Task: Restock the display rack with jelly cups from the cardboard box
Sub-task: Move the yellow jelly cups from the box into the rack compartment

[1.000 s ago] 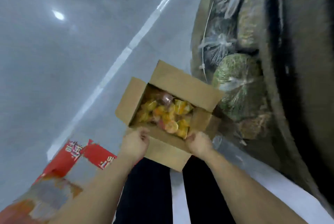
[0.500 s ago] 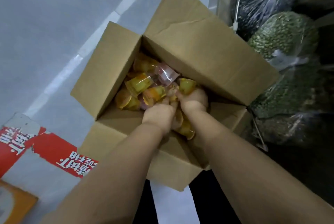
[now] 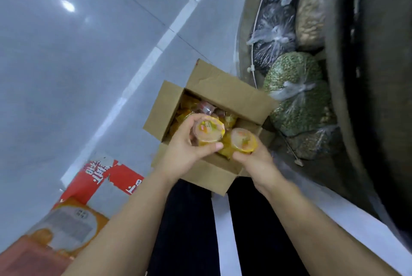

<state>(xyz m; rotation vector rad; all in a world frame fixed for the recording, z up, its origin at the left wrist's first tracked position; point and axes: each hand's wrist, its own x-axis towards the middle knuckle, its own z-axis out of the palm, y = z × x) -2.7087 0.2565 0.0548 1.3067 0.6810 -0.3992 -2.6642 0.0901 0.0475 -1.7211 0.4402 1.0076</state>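
Jelly cups (image 3: 209,130) are gripped, one by each hand, left hand (image 3: 189,153) and right hand (image 3: 256,162); many remain in the cardboard box (image 3: 223,92) at 12 o'clock; none is shelved.

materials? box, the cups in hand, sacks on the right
Box: plain brown corrugated cardboard, matte, creased flaps. Jelly cups: likely thin clear plastic with glossy printed film lids. Sacks: clear glossy plastic film, knotted, the green grainy contents showing through.
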